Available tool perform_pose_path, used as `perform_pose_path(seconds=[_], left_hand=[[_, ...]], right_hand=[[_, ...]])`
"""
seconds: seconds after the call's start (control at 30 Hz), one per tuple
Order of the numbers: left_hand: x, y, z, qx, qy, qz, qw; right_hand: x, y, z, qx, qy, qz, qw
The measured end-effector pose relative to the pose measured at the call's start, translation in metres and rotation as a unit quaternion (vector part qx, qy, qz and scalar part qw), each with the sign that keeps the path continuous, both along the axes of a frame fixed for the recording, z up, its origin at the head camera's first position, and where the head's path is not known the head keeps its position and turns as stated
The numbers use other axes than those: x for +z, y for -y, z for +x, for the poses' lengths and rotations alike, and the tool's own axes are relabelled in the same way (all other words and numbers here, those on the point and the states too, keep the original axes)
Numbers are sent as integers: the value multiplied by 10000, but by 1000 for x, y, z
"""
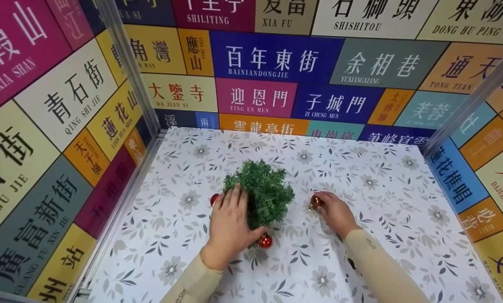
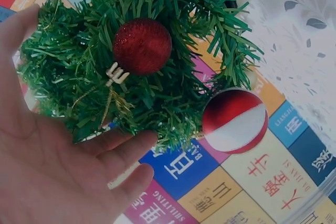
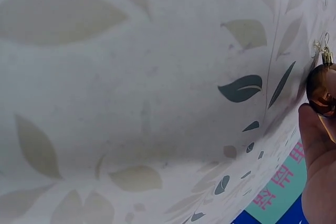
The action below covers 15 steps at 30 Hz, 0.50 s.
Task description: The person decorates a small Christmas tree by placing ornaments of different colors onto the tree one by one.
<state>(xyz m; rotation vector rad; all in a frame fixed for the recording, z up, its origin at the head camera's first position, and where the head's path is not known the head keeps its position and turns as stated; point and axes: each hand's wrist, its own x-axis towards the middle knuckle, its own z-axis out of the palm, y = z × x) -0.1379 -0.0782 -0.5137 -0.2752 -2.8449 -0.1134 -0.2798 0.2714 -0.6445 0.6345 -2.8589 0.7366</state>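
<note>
A small artificial Christmas tree [image 1: 268, 189] with green tinsel needles stands mid-table. My left hand [image 1: 230, 219] rests against its left side, fingers extended over the needles and thumb spread. In the left wrist view, a glittery red bauble [image 2: 143, 46] with a gold cord and a red-and-white bauble [image 2: 235, 120] hang among the branches. A shiny red bauble [image 1: 266, 241] shows near the left thumb. To the right of the tree, apart from it, my right hand [image 1: 337, 216] pinches a shiny copper-coloured bauble [image 3: 317, 90] with a gold cap and loop, low over the tabletop.
The table [image 1: 386, 252] wears a white cover with grey leaves and flowers. Panels of colourful lettered signs [image 1: 276, 59] enclose it at the back and both sides. Metal posts [image 1: 133, 71] stand at the back corners.
</note>
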Motion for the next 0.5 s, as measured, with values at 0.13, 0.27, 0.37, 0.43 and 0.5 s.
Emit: perform_pose_path(seconds=[0.13,0.27,0.37,0.43,0.5], left_hand=[[0,5,-1,-159,-37,-48,9999],[1,10,0,-308,55,-39,9995],[3,14,0,-420,186,27,9989],[3,16,-2,-499,253,91,9984],[3,19,-3,-586,278,182,9977]], right_hand=[[-1,1,0,24,-115,-36,9999],[-2,0,0,30,-138,3,9999],[-2,1,0,10,-83,18,10000],[-2,1,0,22,-72,10,10000],[-1,1,0,10,-74,-20,10000]])
